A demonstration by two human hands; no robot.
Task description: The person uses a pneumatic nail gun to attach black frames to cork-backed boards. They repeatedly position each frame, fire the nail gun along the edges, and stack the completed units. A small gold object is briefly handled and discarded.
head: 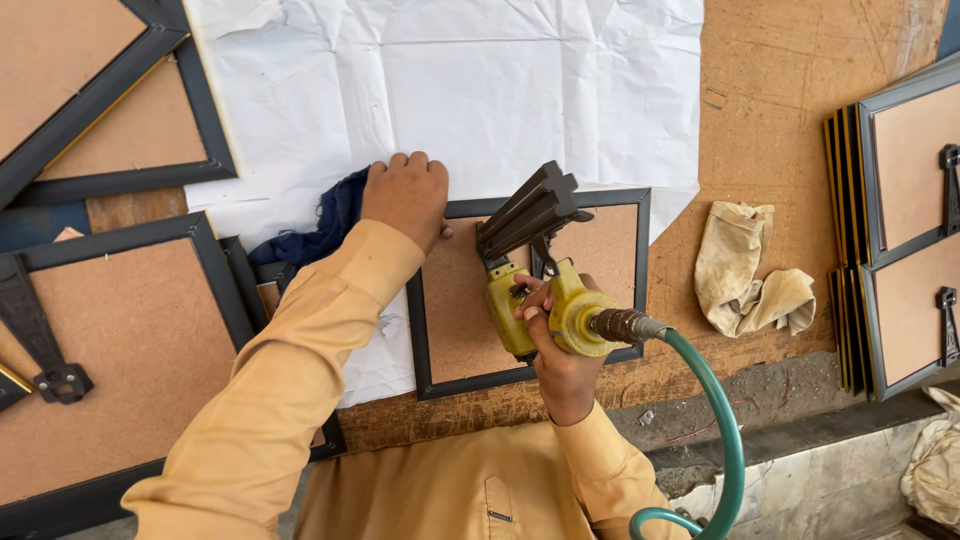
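Bright, even daylight, sharp throughout.
The white paper sheet point(450, 90) is near glare; soft short shadows lie under the staple gun point(535, 270) and left hand point(405, 195); edges bend slightly.

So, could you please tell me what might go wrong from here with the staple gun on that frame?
1. The left hand presses the black frame at its top left corner, near the gun's nose; a stray staple could hit the fingers.
2. The green hose loops off the bench edge and could snag, tugging the yellow staple gun in the right hand.
3. The frame lies on loose white paper and might slide.
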